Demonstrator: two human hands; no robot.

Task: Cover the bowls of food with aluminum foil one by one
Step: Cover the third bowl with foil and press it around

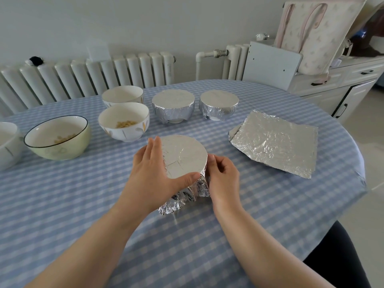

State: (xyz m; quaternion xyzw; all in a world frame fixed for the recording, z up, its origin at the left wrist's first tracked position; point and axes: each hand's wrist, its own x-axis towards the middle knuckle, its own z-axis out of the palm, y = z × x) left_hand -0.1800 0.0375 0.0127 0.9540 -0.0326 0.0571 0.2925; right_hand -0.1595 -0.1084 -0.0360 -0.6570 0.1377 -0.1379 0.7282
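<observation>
Foil-wrapped round bowl (184,156) stands at the centre of the blue-and-white checked tabletop (62,204), its aluminium sheet stretched flat over the rim and crumpled down the near side to the cloth. Left hand (152,171) lies against the bowl at its nine o'clock side: fingers nearly straight and spread along the rim, thumb extended across the near edge of the foil top. Right hand (222,177) is at the three o'clock side, fingers curled and pinching the foil skirt against the bowl wall just under the rim.

At twelve o'clock from this bowl stands a second foil-covered bowl (173,108), and at one o'clock a third, smaller foil-covered bowl (218,104); the two stand near each other, apart. At three o'clock, well apart from the hands, lies a stack of loose, wrinkled square aluminium foil sheets (274,142).

Uncovered items: a white ceramic bowl with leaf pattern holding yellowish food (123,121) at eleven o'clock; behind it, a similar white bowl (122,95), contents not visible; a pale green bowl with dark rim holding yellowish food (57,138) at ten o'clock; a white bowl cut by the left frame edge (8,144) at nine o'clock, contents undeterminable.
</observation>
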